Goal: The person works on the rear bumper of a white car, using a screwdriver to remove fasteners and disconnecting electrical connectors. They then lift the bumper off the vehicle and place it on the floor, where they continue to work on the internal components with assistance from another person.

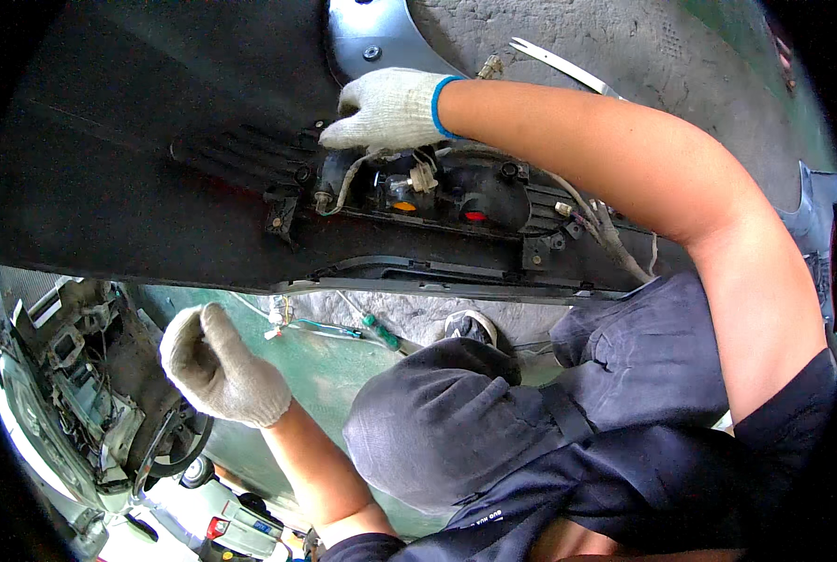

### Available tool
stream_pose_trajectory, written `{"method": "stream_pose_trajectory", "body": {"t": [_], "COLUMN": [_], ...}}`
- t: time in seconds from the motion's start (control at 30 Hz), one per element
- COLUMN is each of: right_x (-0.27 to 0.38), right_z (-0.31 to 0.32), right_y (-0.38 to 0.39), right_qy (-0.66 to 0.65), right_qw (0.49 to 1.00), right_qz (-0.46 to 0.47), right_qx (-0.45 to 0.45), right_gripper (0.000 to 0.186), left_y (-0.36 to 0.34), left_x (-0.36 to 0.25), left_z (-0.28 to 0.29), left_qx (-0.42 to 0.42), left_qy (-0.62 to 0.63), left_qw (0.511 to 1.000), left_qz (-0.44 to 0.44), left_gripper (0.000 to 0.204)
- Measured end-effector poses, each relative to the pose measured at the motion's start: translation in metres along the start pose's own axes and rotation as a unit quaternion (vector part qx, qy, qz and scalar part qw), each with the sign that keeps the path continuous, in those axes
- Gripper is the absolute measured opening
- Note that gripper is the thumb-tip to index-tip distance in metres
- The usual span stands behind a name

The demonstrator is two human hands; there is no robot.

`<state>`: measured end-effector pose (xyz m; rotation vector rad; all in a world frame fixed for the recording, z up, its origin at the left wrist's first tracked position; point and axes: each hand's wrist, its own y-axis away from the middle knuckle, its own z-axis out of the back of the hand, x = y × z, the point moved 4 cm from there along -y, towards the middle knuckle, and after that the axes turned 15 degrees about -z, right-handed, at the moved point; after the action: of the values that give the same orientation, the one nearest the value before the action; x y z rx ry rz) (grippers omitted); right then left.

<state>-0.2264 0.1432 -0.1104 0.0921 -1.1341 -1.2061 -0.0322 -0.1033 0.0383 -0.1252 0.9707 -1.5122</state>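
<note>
A large black car bumper (147, 187) lies upside down across my knees. My right hand (385, 108), in a white knit glove with a blue cuff, reaches over it and rests its fingers on the back of a lamp housing (409, 187) with wires and an orange bulb. My left hand (222, 367), in a grubby white glove, hovers below the bumper's near edge with fingers curled and nothing visibly in it. A green-handled screwdriver (381, 332) lies on the floor beyond my left hand.
A white wire harness (606, 234) trails along the bumper to the right. A silver body panel (371, 37) and a flat metal pry tool (559, 64) lie on the concrete floor at the top. A stripped car front (72, 375) sits at the left.
</note>
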Motion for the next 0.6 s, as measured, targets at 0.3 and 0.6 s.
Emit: {"method": "stream_pose_trajectory", "body": {"t": [0.3, 0.6], "right_x": [-0.023, -0.087], "right_z": [0.008, 0.044], "right_y": [-0.012, -0.013], "right_qy": [0.042, 0.028], "right_qw": [0.995, 0.985], "right_qz": [0.020, -0.030], "right_qx": [-0.094, -0.167], "right_gripper": [0.068, 0.054], "left_y": [0.041, 0.244], "left_x": [0.041, 0.136], "left_z": [-0.033, -0.024], "left_qx": [-0.011, 0.332], "left_qy": [0.187, -0.152], "left_qw": [0.957, 0.831], "left_qz": [0.223, 0.420], "left_gripper": [0.055, 0.058]}}
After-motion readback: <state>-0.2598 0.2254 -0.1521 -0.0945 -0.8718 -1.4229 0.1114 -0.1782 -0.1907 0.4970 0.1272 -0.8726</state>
